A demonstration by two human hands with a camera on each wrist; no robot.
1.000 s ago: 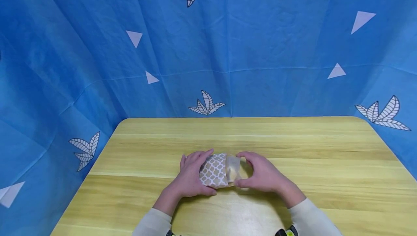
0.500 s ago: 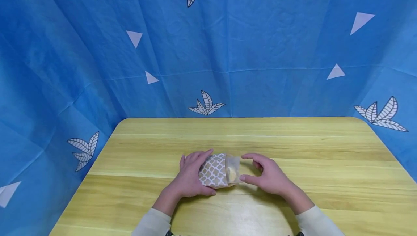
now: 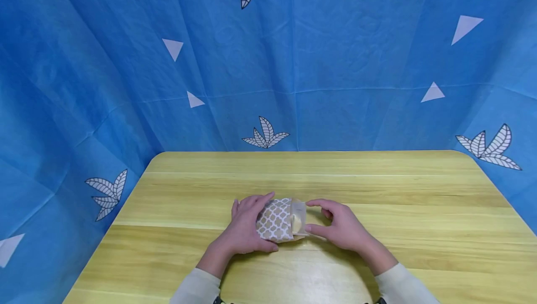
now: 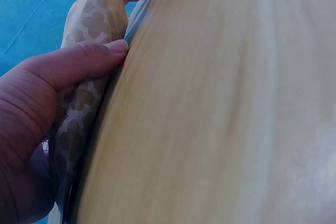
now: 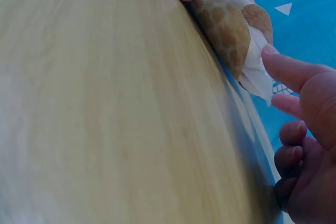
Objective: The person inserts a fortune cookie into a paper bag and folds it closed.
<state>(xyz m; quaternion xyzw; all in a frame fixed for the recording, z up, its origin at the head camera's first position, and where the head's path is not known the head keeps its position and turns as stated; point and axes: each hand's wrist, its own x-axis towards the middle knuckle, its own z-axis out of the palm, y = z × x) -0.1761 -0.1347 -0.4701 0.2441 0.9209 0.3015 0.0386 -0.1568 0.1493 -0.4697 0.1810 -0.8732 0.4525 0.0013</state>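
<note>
A tan paper bag with a white quatrefoil pattern lies on the table, its mouth facing right. My left hand grips its left end, thumb on the near side and fingers on the far side. Out of the mouth sticks a whitish, translucent packet with something pale yellow showing; the rest is hidden inside. My right hand has thumb and index finger spread apart at the packet's outer edge. In the right wrist view the right thumb touches the packet, and the other fingers are curled below.
The wooden table has rounded far corners. Behind it and along the sides hangs a blue curtain printed with white leaves and triangles.
My right hand drew back a little to the right, then came back to the packet's edge. The packet sits slightly farther left, deeper in the bag. My left hand has stayed in place.
</note>
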